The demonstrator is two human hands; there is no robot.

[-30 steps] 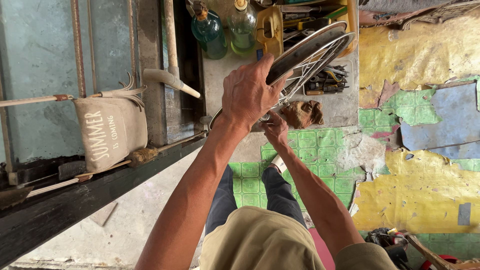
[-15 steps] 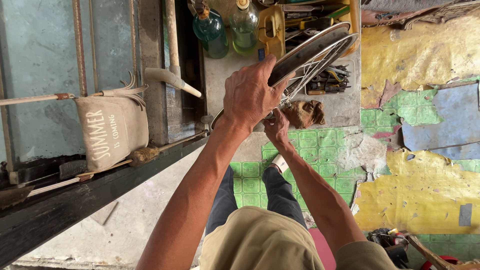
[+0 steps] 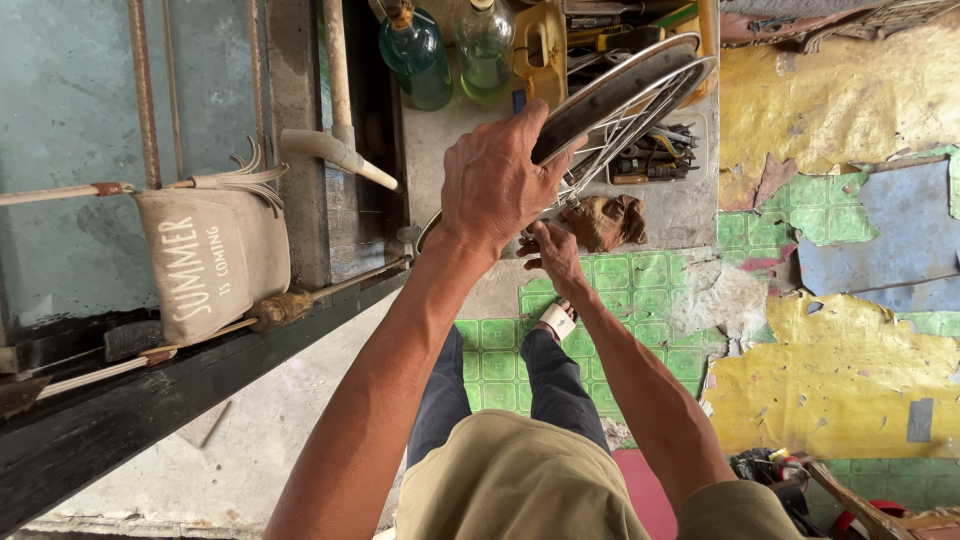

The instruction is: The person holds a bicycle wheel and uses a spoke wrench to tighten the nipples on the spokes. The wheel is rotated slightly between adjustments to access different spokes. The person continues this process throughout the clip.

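- Left hand clamped over the rim of the bicycle wheel, at 12 o'clock from the body.
- Right hand just under it, at 1 o'clock, fingers pinched near the spokes; cannot tell on what exactly.
- Glass bottles near the wheel, at 11 o'clock.
- Tool tray behind the spokes.
- Risk, probably: slipping of the rim from a one-hand grip, then knocking the bottles; also fingers caught between spokes if wheel turns.

- It was a small repair workshop.
- A bike wheel sat at 12 o'clock, with a tray of tools behind it.
- Bottles stood at 11 o'clock.
- The floor at 3 o'clock was worn and peeling.
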